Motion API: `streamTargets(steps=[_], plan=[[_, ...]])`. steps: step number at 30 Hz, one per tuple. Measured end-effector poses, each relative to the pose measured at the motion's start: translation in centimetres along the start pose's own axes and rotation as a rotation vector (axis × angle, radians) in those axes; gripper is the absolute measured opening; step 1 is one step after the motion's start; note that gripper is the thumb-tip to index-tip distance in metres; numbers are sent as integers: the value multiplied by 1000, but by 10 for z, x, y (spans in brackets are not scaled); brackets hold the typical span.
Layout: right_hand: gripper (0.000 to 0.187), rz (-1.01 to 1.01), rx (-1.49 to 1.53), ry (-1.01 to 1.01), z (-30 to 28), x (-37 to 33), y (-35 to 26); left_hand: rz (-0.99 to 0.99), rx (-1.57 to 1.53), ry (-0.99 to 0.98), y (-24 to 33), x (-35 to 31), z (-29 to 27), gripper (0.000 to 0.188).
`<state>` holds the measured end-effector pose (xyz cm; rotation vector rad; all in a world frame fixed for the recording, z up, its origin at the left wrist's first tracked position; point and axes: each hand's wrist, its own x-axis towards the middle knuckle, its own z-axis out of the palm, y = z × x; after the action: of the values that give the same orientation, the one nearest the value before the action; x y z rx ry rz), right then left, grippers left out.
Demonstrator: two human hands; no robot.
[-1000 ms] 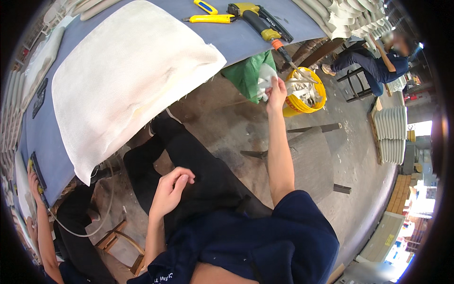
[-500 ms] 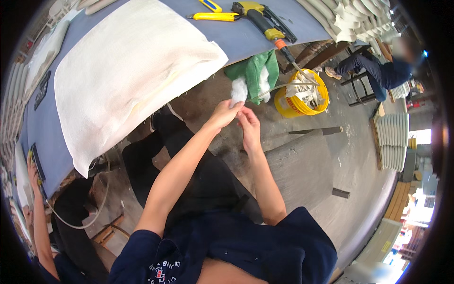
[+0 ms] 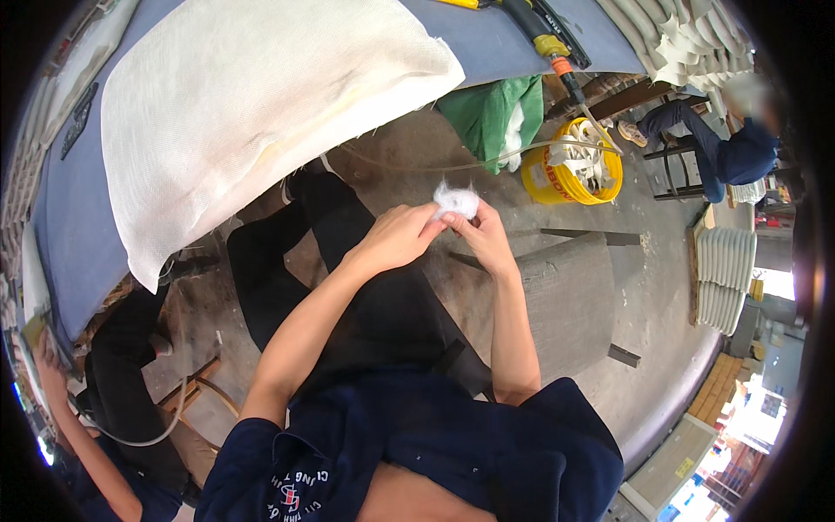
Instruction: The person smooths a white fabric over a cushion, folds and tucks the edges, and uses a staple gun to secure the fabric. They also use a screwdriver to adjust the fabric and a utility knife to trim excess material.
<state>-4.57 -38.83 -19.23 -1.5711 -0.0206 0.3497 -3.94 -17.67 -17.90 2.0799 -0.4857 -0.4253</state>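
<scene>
A small tuft of white fibre stuffing (image 3: 456, 201) sits between my two hands, above my lap. My left hand (image 3: 400, 235) closes on its left side, with the thumb at its lower edge. From the right, my right hand (image 3: 484, 237) pinches the same tuft, its thumb close to the left one. Up and to the left lies a cream fabric-covered cushion panel (image 3: 261, 113), its frayed edge overhanging the table. Beyond my hands hangs a green cloth bag (image 3: 491, 117) with more white stuffing showing at its opening.
The blue-grey table (image 3: 74, 252) carries a pneumatic stapler (image 3: 544, 39) with a hose. A yellow bucket (image 3: 544, 183) of scraps stands on the floor at right, near a dark grey seat (image 3: 565, 304). One co-worker (image 3: 748, 148) sits far right; another's arm (image 3: 87, 444) reaches in at left.
Both hands have drawn back from the green bag toward my body, bringing the tuft along. The tuft now shows more fully between them. The view has shifted slightly.
</scene>
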Motion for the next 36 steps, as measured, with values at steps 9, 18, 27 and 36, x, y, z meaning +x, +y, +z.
streamTargets(steps=[9, 18, 27, 36], plan=[[15, -89, 165, 103, 45, -2, -12, -39, -151, 233, 1, -60, -11, 29], [17, -355, 201, 805, -89, 49, -19, -142, -628, 316, -22, -138, -4, 28], [41, -216, -1411, 642, -217, 239, 76, -98, -978, 536, -28, -177, -13, 26], [85, -72, -781, 542, -150, 197, 91, -176, -952, 571, -44, -227, -44, 29]])
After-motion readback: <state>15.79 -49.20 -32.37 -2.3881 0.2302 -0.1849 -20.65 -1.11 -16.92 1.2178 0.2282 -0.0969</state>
